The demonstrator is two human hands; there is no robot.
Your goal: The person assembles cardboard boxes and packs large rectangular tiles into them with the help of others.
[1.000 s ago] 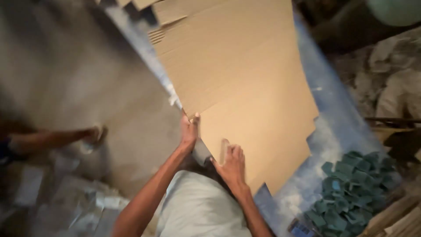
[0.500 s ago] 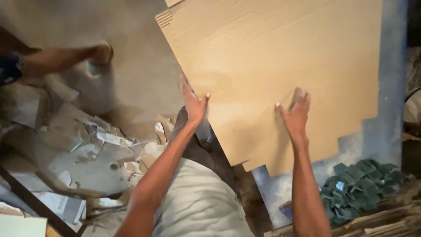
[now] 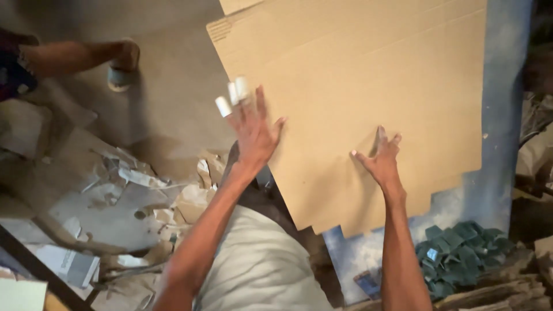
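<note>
A large flat sheet of brown corrugated cardboard (image 3: 368,86) lies across a blue surface (image 3: 507,115). My left hand (image 3: 250,129) hovers at the sheet's left edge with fingers spread; three fingertips are wrapped in white tape. My right hand (image 3: 381,158) rests flat on the lower middle of the sheet, fingers apart. Neither hand grips anything. My pale shirt (image 3: 259,270) shows at the bottom.
Another person's foot in a sandal (image 3: 122,66) stands on the grey floor at upper left. Torn cardboard and paper scraps (image 3: 132,190) litter the floor at left. A pile of small dark green pieces (image 3: 461,253) sits at lower right, beside stacked boards.
The view has shifted right. My left hand has lifted off the sheet's left edge and spread open. My right hand slid to the lower middle of the sheet.
</note>
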